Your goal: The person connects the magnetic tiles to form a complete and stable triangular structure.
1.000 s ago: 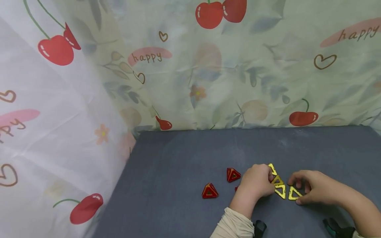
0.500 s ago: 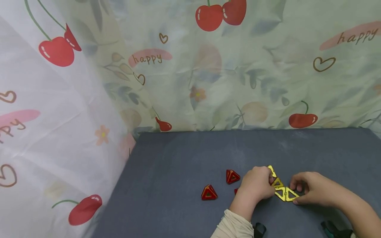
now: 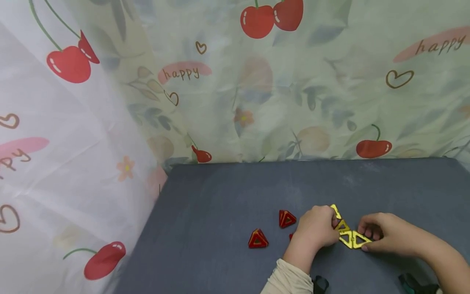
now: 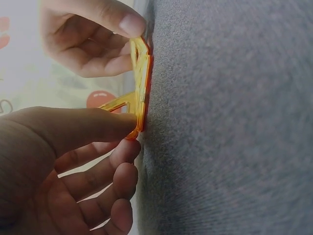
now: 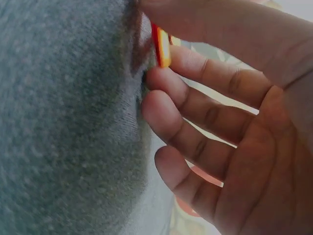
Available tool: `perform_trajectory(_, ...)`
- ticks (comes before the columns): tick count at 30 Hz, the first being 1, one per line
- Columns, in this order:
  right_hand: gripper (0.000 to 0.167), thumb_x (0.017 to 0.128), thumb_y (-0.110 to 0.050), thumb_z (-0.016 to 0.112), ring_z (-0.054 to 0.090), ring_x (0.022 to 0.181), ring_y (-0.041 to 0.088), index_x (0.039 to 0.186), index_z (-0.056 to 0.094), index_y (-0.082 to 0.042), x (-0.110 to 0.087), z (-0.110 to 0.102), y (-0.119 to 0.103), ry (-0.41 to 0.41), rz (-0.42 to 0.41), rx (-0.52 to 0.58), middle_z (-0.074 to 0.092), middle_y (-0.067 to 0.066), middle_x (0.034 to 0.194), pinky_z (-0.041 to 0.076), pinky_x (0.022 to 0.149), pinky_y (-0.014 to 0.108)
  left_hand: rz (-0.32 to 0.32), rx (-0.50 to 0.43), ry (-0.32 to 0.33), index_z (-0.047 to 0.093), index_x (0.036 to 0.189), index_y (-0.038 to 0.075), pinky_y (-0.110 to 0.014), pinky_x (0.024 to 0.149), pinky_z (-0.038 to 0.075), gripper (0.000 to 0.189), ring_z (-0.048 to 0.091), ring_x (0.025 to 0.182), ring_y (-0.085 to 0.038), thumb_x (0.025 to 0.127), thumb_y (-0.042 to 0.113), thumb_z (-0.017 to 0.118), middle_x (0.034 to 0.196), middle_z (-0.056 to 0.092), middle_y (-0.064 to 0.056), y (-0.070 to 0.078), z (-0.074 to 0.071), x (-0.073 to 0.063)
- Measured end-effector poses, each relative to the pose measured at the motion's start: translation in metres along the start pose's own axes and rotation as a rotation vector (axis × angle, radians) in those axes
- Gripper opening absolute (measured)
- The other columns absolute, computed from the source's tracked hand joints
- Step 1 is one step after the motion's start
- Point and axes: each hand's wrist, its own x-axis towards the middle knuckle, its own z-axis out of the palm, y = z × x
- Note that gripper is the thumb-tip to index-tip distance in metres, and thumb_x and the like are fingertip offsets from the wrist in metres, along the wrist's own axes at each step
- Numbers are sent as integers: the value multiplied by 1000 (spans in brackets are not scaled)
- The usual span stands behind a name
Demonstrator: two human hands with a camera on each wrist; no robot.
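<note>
Several yellow triangular magnetic tiles (image 3: 354,241) are joined edge to edge on the dark table. My left hand (image 3: 317,226) pinches the left part of this group between thumb and fingers; in the left wrist view one tile (image 4: 117,102) stands out at an angle from the others. On the right, the thumb and fingers of my right hand (image 3: 394,234) pinch the rightmost tile, whose edge (image 5: 164,49) shows in the right wrist view. The left hand covers some of the tiles.
Two red pyramids made of triangular tiles, a nearer one (image 3: 258,239) and a farther one (image 3: 287,219), stand left of my left hand. A bit of another red piece (image 3: 291,236) peeks out behind that wrist. A patterned cloth (image 3: 220,102) hangs behind the table (image 3: 205,204).
My right hand has brought its yellow tile leftward, closing the gap to the group; its edge now meets the neighbouring tile. The left hand has kept its hold, almost still.
</note>
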Motion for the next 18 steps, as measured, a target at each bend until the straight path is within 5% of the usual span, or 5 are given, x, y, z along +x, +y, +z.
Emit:
perform_trajectory(8, 22, 93, -28, 83, 58, 69, 4, 101, 72, -11, -1, -3, -4, -12, -25, 69, 66, -5, 82, 49, 60, 27, 4, 10, -7, 54, 65, 22, -26, 47, 34, 36, 44, 51, -9, 84, 16, 84, 59, 45, 8, -1, 1, 1)
perform_trajectory(18, 18, 93, -26, 84, 60, 74, 1, 104, 72, -16, 0, 0, -6, 68, -119, 44, 68, -12, 88, 51, 63, 26, 64, 57, -12, 69, 79, 30, -20, 54, 39, 21, 51, 60, -2, 81, 25, 89, 71, 56, 18, 1, -2, 2)
